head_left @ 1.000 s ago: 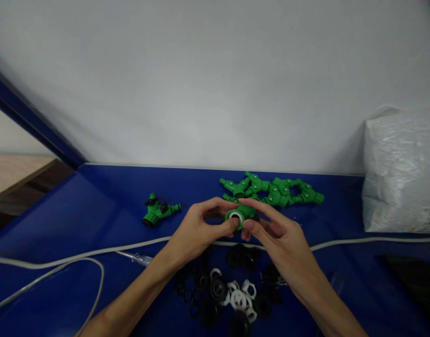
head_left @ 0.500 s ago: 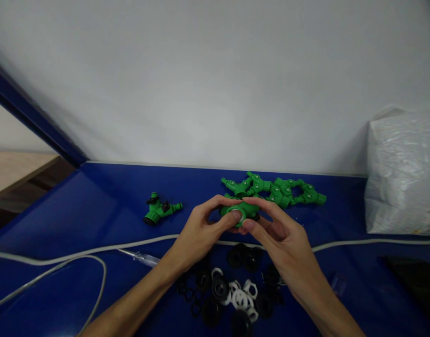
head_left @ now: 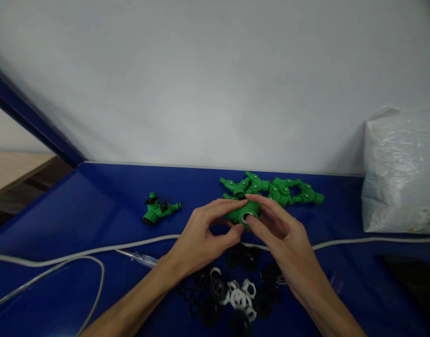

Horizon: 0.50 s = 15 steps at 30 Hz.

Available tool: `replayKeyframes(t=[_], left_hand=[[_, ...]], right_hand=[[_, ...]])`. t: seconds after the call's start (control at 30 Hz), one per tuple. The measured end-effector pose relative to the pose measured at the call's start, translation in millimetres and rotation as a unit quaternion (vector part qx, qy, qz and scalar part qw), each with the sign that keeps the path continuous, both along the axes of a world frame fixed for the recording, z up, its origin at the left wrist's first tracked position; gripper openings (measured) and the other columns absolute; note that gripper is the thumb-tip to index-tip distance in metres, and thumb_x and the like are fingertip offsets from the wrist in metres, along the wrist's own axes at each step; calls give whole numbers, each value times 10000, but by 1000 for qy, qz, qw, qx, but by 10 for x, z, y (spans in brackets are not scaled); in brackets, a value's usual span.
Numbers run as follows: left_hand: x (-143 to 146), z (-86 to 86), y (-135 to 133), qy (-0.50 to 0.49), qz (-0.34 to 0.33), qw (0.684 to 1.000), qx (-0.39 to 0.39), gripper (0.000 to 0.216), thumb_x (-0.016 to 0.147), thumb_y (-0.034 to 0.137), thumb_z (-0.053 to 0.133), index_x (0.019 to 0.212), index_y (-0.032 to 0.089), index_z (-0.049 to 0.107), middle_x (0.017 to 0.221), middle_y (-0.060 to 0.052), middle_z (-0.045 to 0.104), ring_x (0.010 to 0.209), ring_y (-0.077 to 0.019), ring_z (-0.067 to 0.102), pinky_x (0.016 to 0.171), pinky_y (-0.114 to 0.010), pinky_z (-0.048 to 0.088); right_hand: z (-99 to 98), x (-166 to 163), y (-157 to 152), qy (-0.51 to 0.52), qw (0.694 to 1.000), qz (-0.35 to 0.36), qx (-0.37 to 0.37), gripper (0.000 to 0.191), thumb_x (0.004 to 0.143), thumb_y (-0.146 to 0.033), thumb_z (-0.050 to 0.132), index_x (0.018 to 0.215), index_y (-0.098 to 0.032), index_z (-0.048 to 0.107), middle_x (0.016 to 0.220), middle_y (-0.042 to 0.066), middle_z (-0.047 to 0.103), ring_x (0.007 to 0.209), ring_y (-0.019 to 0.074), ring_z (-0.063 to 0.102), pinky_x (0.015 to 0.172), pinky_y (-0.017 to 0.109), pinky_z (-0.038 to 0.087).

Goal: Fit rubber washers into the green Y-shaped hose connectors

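Between my two hands is a green Y-shaped hose connector, its round opening with a white ring inside turned toward me. My left hand is closed on its left side, the thumb by the lower rim. My right hand grips the right side, with its thumb at the white ring. Just below my hands lie white rings and black rings and caps in a loose heap. Behind the held piece, several green connectors lie in a cluster. A connector with black levers lies apart on the left.
A pale cable crosses the blue table. A clear-handled screwdriver lies beside my left forearm. A plastic-wrapped package stands at the right, with a dark flat object in front of it. A white wall rises behind.
The left thumb has moved off the white ring to the lower rim, and the right thumb now presses at the ring. The connector's opening has shifted slightly to the right.
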<state>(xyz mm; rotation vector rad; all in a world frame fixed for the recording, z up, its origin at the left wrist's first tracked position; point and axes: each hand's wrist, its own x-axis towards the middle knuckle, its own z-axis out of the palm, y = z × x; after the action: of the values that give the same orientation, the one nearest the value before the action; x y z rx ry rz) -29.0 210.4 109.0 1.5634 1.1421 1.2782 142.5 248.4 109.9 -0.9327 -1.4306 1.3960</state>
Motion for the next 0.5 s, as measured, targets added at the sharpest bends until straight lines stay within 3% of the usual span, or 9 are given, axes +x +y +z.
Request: replayKeyframes(t=[0.3,0.5], left_hand=[[-24,-15,19,10,1,1000,13,405,848,143,692,1236,246,740,1231,-77,703,957,-177,715,821,-279,609],[-30,-61,14,28,-3,999,31,403,880,195,701,1283,213,704,1274,-90,678,937,-163,717,835,-289,619]], right_hand=[[-26,38,24,-32,998,46,-22,361,852,-347,787,1201,-332,697,1000,-23,756,1092,160,699,828,178,570],[-12,34,4,-22,999,37,-17,325,865,-334,779,1179,-322,695,1147,-14,742,1039,147,720,861,191,575]])
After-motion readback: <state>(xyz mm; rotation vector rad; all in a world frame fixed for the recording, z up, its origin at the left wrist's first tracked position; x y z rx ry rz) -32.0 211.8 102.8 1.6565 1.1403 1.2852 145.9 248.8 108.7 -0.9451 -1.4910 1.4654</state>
